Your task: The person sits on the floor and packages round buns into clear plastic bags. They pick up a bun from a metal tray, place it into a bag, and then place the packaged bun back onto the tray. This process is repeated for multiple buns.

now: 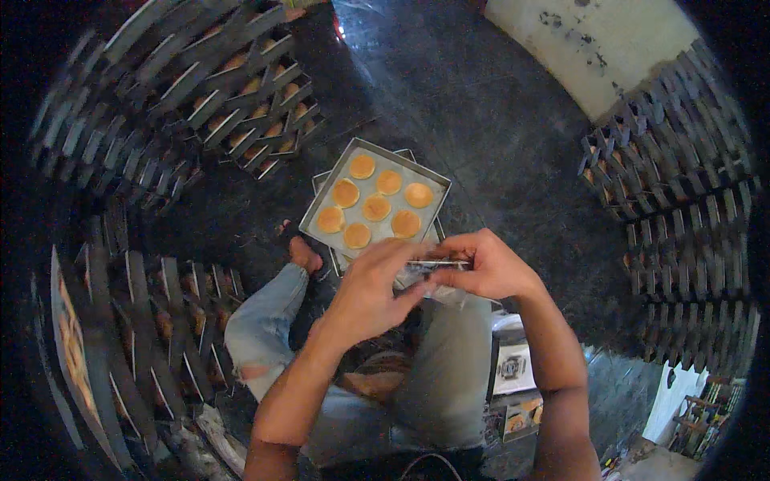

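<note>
My right hand (493, 264) pinches a clear, crinkled plastic bag (448, 294) between thumb and fingers, just above my lap. My left hand (376, 285) faces it, blurred by motion, thumb and fingers curved around the near side of the plastic. Whether its fingertips grip the bag cannot be made out. Just beyond both hands lies a square metal baking tray (434, 175) lined with pale paper. Several round golden buns (376, 207) are spread over it. My left hand overlaps the tray's near corner.
More trays (441, 231) show beneath the top one, turned at another angle. Tall crisscross stacks of trays with buns stand at left (174, 330), upper left (240, 108) and right (674, 240). A box with a printed white sheet (514, 368) sits beside my right leg. My bare foot (305, 255) rests near the trays.
</note>
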Motion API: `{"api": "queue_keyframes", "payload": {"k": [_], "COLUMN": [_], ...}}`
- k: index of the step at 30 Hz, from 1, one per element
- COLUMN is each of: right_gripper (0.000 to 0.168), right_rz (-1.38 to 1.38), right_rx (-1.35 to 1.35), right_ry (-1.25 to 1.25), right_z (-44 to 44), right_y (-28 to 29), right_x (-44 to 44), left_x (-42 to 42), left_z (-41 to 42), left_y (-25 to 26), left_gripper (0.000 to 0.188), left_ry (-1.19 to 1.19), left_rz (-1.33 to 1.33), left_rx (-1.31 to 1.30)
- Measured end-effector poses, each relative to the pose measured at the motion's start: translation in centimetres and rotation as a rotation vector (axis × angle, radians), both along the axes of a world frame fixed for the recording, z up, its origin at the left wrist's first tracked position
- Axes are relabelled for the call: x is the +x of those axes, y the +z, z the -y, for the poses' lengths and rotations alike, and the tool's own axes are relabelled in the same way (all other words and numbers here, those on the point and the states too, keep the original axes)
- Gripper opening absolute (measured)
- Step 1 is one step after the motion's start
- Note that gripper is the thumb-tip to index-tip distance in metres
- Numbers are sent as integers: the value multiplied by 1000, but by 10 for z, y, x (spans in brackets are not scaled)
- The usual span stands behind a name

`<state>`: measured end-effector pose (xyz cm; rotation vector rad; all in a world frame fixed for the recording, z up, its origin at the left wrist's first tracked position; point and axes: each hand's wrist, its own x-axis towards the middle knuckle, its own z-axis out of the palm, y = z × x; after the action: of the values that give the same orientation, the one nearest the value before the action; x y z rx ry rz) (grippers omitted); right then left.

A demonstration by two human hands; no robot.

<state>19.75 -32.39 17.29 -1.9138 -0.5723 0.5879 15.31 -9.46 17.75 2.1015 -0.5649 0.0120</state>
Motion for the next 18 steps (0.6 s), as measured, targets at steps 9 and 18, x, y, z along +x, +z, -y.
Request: {"api": "queue_keyframes", "payload": {"k": [9,18], "right_gripper": [41,11], "right_rz": [-500,-193], "right_rx": [793,550], "right_ry": [-759,-748], "right_z": [-80,-93], "right_y": [-60,-44], "right_x": [-211,-228], "left_x": [-151,-211], "left_z": [-55,-72], "left_y": [-49,-41], "left_gripper": [13,30], "left_ry": [495,516], "left_rz": [-367,-513], "left_rx": [-560,-1072]}}
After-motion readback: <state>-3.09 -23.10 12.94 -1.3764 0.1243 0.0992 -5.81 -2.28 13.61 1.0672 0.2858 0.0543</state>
